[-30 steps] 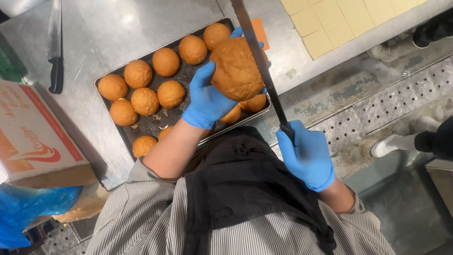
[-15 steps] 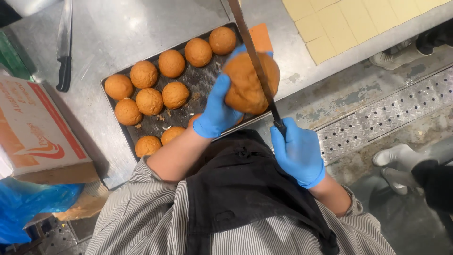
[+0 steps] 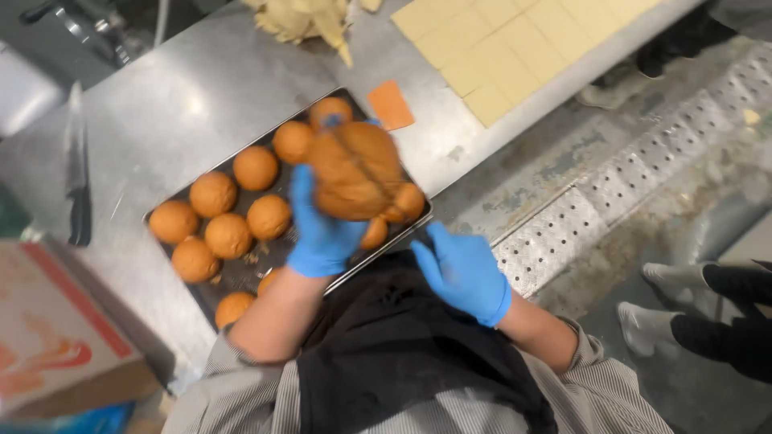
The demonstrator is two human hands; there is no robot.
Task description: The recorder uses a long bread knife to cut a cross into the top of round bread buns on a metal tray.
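Blue-gloved left hand (image 3: pixel 322 233) clasps round crusty bun (image 3: pixel 354 170); right hand (image 3: pixel 462 273) loose, empty, beside metal tray (image 3: pixel 241 273).

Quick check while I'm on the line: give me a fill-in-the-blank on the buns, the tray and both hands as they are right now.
The left hand holds a large ____ bun above the baking tray.
Both hands wear ____ gloves.
The right hand holds ____.
A black-handled ____ lies on the steel counter, left of the tray.

Missing words: brown; blue; nothing; knife
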